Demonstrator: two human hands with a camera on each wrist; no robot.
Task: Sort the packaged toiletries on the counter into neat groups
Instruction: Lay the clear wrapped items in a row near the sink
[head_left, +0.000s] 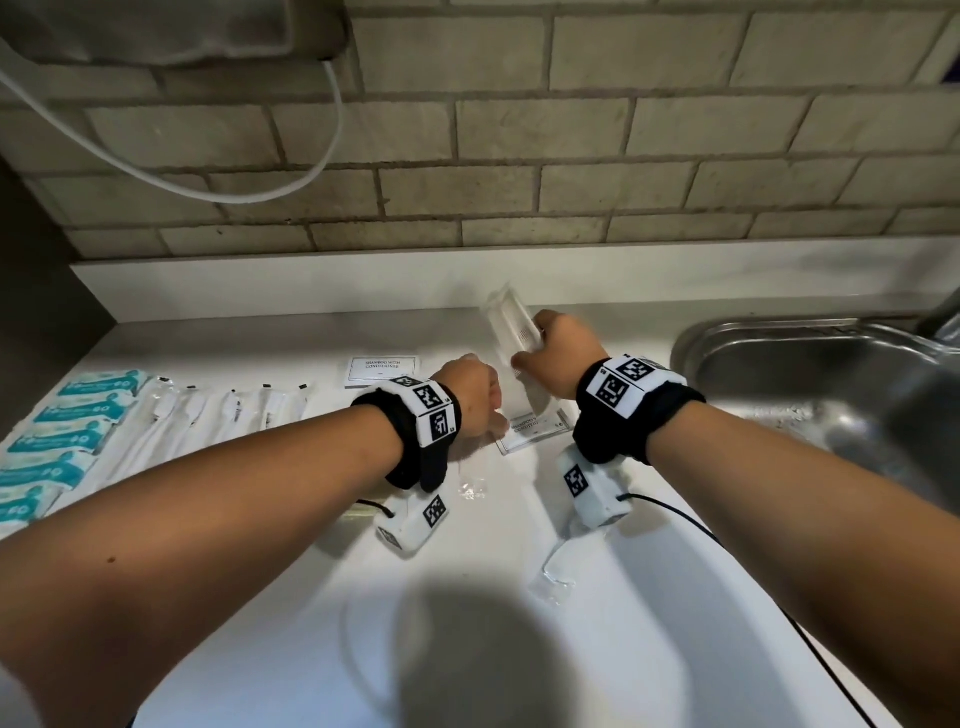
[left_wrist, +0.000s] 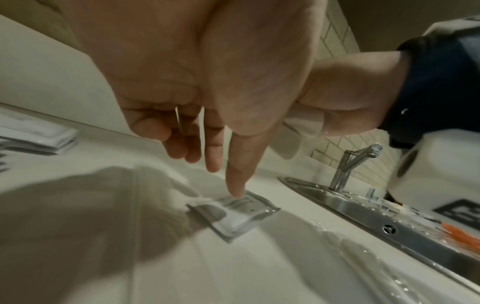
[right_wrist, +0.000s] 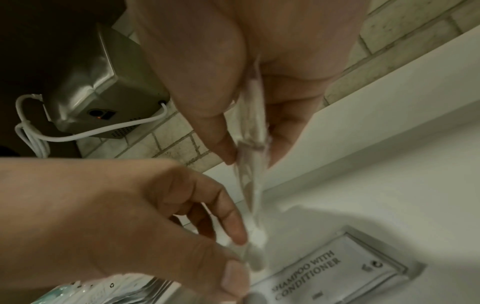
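1. While the head view is the widest, it's also the easiest place to get oriented: the right hand (head_left: 558, 345) holds a long clear-wrapped packet (head_left: 511, 338) up off the counter (head_left: 597, 597), tilted toward the tiled wall. The left hand (head_left: 470, 397) sits low at the packet's near end. On the far left the teal packs (head_left: 62, 436) and the white wrapped sticks (head_left: 218, 421) already lie in rows. One shampoo sachet (head_left: 383, 370) lies behind the left hand and a second sachet (head_left: 532, 428) is right under the wrists. The sink (head_left: 831, 395) is just to the right.

2. Left wrist view: the fingers (left_wrist: 235, 176) look mostly straight, and one tip seems to touch the flat sachet (left_wrist: 233, 214) on the counter. It's blurry though, so I can't tell whether the hand is pinching anything.

3. Right wrist view: here the right thumb and fingers (right_wrist: 221, 142) pinch the top of the packet (right_wrist: 253, 164), and the left hand (right_wrist: 182, 226) looks to pinch its lower end between thumb and forefinger. The printed sachet (right_wrist: 335, 273) lies flat below.

4. To do this step well, I'd carry the packet flat and level to its own spot. Keep clear of the wet patch by the sink and square it up with its row.
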